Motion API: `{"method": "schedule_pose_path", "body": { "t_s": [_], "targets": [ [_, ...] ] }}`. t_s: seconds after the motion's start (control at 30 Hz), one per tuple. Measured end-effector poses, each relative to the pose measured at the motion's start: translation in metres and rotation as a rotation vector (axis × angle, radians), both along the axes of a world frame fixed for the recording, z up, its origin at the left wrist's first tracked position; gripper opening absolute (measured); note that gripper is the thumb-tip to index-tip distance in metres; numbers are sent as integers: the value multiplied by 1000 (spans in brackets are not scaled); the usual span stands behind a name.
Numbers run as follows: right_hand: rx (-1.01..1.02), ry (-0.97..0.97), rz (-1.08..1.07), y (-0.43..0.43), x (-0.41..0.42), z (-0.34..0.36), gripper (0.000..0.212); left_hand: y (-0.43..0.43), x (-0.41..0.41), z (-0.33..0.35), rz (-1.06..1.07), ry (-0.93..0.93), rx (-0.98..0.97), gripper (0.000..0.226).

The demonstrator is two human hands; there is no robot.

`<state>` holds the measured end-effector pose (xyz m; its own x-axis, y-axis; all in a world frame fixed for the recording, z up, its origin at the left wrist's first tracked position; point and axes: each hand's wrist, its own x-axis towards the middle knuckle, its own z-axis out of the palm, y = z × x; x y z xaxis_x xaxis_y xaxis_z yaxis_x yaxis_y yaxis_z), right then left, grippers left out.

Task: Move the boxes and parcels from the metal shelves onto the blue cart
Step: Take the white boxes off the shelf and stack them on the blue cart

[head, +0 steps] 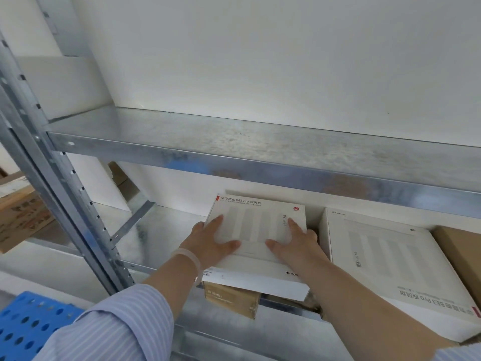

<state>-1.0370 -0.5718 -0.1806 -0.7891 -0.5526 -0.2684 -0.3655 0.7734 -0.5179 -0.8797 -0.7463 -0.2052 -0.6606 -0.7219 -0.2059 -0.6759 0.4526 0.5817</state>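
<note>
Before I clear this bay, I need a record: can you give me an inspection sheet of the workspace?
Surface: lower metal shelf holds boxes; upper shelf above it.
Job's things: white router box above a brown carton; second white box and brown box to its right; blue cart lower left.
Clutter: nothing seen.
Grippers: left hand and right hand grip the white router box.
Cables: nothing seen.
Surroundings: white wall; printed carton in the left bay.

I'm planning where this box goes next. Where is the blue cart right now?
Head view, bottom left corner: the blue cart sits below and left of the shelf upright, right beside the left striped sleeve.
</note>
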Motion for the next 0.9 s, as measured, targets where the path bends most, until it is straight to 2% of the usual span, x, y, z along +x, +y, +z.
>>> {"method": "schedule_pose_path", "body": {
  "t_s": [0.13, 0.33, 0.53, 0.9],
  "targets": [
    [-50, 68, 98, -11, 18, 9, 97, 4, 32, 8, 110, 42, -53, 94],
    [-107, 52, 363, -45, 66, 20, 125, 13, 110, 15, 358, 55, -99, 95],
    [-117, 40, 644, -81, 148, 11, 125, 46, 219, 4, 647, 111, -162, 94],
    [-107, -21, 1101, -116, 323, -29, 123, 118, 396, -33, 1077, 99, -94, 97]
  ]
}}
